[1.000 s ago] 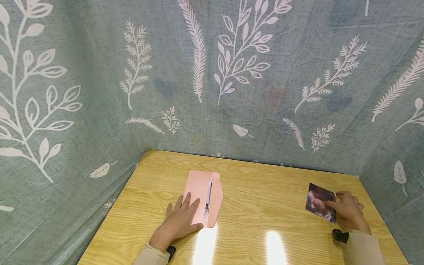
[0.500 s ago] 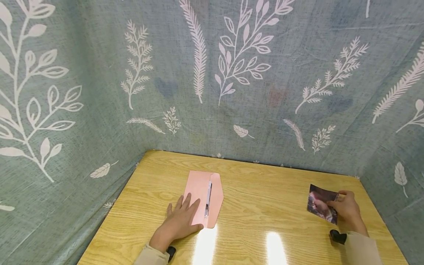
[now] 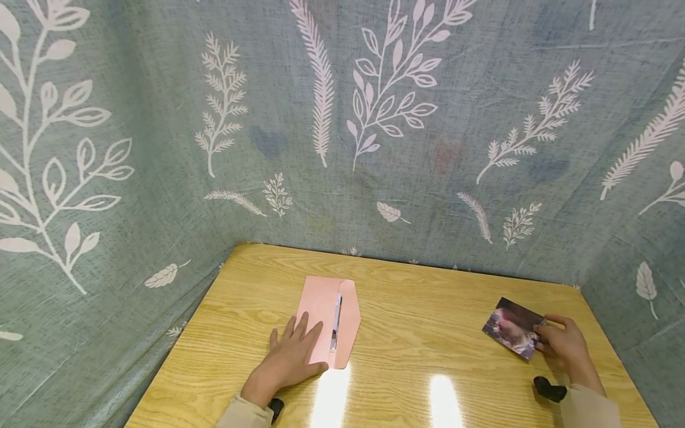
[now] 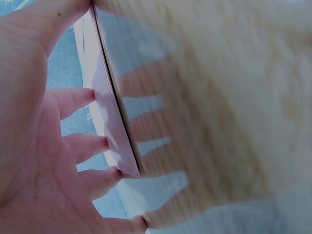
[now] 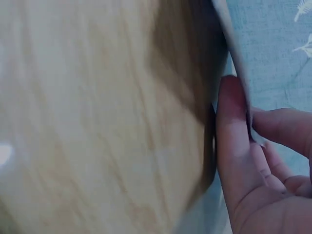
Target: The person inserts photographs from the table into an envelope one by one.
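A pink envelope [image 3: 320,292] lies on the table, its flap [image 3: 350,324] folded out to the right. A shiny strip [image 3: 336,321] shows along the envelope's opening. My left hand [image 3: 294,356] rests on the envelope's lower left part with fingers spread; the left wrist view shows the fingertips at the envelope [image 4: 113,117], seen nearly edge-on. Far to the right, my right hand [image 3: 567,345] pinches a photo print [image 3: 511,330] with dark and pink tones by its right side. In the right wrist view the print [image 5: 235,53] appears edge-on between thumb and fingers, tilted over the table.
The wooden table [image 3: 417,315] has a glossy top with two bright light reflections near the front. Green-grey leaf-patterned cloth [image 3: 342,196] hangs behind and along both sides. Each wrist carries a small black device [image 3: 549,389].
My right hand has turned the photo print, its left corner swinging left and its lower edge tilting. My left hand and the envelope have stayed in place.
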Demonstrator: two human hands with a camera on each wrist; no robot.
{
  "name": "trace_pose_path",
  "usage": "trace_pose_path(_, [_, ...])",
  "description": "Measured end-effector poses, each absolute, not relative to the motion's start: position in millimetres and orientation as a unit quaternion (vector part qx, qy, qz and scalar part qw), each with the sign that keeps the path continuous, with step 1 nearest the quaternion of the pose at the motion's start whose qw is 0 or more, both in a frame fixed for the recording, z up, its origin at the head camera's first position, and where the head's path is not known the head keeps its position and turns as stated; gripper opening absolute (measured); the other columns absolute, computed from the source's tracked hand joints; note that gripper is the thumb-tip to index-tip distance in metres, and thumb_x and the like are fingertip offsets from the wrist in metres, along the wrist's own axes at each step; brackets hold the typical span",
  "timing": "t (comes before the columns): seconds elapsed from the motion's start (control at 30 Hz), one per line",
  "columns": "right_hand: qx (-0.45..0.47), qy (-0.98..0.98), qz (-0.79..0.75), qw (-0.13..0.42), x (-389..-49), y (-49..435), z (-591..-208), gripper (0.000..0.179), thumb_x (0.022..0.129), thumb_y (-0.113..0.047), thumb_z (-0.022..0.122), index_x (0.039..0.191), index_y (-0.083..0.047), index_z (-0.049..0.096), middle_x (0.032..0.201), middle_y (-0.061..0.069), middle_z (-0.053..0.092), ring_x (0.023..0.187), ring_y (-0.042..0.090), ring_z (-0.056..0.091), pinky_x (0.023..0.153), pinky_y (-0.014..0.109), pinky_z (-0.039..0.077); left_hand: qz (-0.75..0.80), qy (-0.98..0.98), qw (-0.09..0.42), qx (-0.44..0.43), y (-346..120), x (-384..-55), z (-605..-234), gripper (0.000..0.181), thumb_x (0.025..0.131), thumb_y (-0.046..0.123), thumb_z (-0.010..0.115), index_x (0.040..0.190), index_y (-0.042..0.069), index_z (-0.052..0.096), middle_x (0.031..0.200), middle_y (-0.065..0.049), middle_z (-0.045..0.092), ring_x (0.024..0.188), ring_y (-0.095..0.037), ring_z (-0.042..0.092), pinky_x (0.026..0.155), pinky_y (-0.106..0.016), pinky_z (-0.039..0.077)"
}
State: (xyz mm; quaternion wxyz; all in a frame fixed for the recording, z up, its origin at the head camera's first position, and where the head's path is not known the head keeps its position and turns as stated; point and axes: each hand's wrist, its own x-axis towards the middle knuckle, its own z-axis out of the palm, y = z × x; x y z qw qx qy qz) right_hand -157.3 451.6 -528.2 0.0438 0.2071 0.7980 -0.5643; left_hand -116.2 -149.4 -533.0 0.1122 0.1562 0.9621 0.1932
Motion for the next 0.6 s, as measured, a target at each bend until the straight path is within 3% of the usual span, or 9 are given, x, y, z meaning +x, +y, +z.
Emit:
trace_pose_path(0.2, [0.191, 0.746, -0.636, 0.053, -152, 440, -533, 0.064, 0.102, -0.011, 0.058, 0.146, 0.012, 0.019, 0.09, -0.008, 0.06, 0.075, 0.006, 0.065, 0.066, 0.028, 0.058, 0.187, 0.963, 0.111, 0.159, -149, -117, -533, 0.087, 0.088, 0.06, 0.067, 0.158, 0.02, 0.034, 0.164, -0.02, 0.015, 0.148, -0.046, 0.01, 0.104, -0.079, 0.009])
trace_pose_path(0.4, [0.166, 0.726, -0.667, 0.035, -152, 418, -529, 0.053, 0.101, -0.01, 0.06, 0.141, 0.004, 0.029, 0.086, -0.006, 0.067, 0.07, 0.008, 0.065, 0.061, 0.028, 0.058, 0.186, 0.963, 0.112, 0.159, -150, -117, -533, 0.087, 0.088, 0.061, 0.066, 0.158, 0.02, 0.034, 0.164, -0.019, 0.014, 0.149, -0.045, 0.009, 0.104, -0.079, 0.01])
trace_pose_path(0.6, [0.137, 0.749, -0.648, 0.035, -158, 392, -520, 0.056, 0.102, -0.015, 0.061, 0.144, 0.003, 0.029, 0.091, -0.009, 0.066, 0.066, 0.01, 0.063, 0.06, 0.03, 0.058, 0.185, 0.963, 0.114, 0.16, -150, -117, -533, 0.087, 0.089, 0.061, 0.066, 0.158, 0.02, 0.033, 0.165, -0.019, 0.013, 0.149, -0.045, 0.008, 0.104, -0.079, 0.009])
